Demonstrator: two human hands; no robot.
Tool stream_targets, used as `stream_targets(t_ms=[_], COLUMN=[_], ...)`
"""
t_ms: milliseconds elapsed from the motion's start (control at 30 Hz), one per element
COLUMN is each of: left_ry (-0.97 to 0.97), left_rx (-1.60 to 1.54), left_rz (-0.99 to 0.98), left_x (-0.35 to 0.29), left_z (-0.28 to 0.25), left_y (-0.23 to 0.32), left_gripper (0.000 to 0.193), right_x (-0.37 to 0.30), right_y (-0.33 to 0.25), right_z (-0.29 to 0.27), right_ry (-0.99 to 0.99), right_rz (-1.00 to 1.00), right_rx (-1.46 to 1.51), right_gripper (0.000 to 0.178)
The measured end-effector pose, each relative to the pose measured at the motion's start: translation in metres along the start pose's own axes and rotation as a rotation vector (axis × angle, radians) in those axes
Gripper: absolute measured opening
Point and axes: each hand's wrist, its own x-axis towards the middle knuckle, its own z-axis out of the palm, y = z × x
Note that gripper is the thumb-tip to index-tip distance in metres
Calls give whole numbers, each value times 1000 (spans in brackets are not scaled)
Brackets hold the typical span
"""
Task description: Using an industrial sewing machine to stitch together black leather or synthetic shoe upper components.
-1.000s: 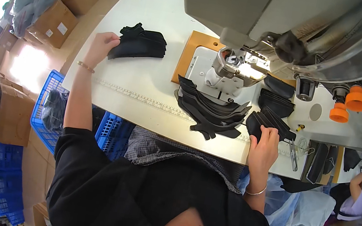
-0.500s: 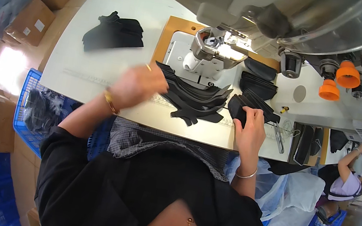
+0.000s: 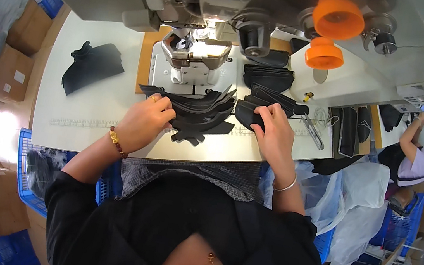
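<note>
A fanned stack of curved black cut pieces (image 3: 199,108) lies at the front of the white table, just before the sewing machine's head (image 3: 195,53). My left hand (image 3: 147,121) has its fingers bent round the left end of this stack. To the right, my right hand (image 3: 275,134) pinches a rounded black piece (image 3: 246,113) between thumb and fingers. Behind that piece, more black pieces (image 3: 272,96) are fanned out. A further pile of rounded black pieces (image 3: 268,78) rests beside the machine. My fingers hide part of what each hand grips.
Another black stack (image 3: 93,67) lies on the table's left. Thread snips (image 3: 314,133) are right of my right hand. Orange thread-stand cups (image 3: 339,17) hang overhead. A blue crate (image 3: 27,168) stands at lower left. Another person (image 3: 413,162) sits at far right.
My left hand, blurred before, now rests at the left end of the curved stack. The right hand keeps its place at the rounded pieces. The whole view has shifted to the right.
</note>
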Motion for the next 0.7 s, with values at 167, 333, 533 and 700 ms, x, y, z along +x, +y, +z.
stream_targets(t_ms=[167,333,533,700], left_ry=[-31,1,276,714], left_rx=[-8,279,334,278], left_rz=[10,67,77,205], left_x=[-2,0,10,37], left_z=[0,-3,-47,-84], left_y=[-7,8,27,37], left_gripper=[11,9,25,29], right_x=[7,18,45,77], right_y=[7,15,7,-40], right_z=[4,10,-19,-54], right_ry=[24,-52,31,43], right_rz=[-10,-55,-120,-249], right_rx=[57,39,234,583], right_gripper=[32,27,21,10])
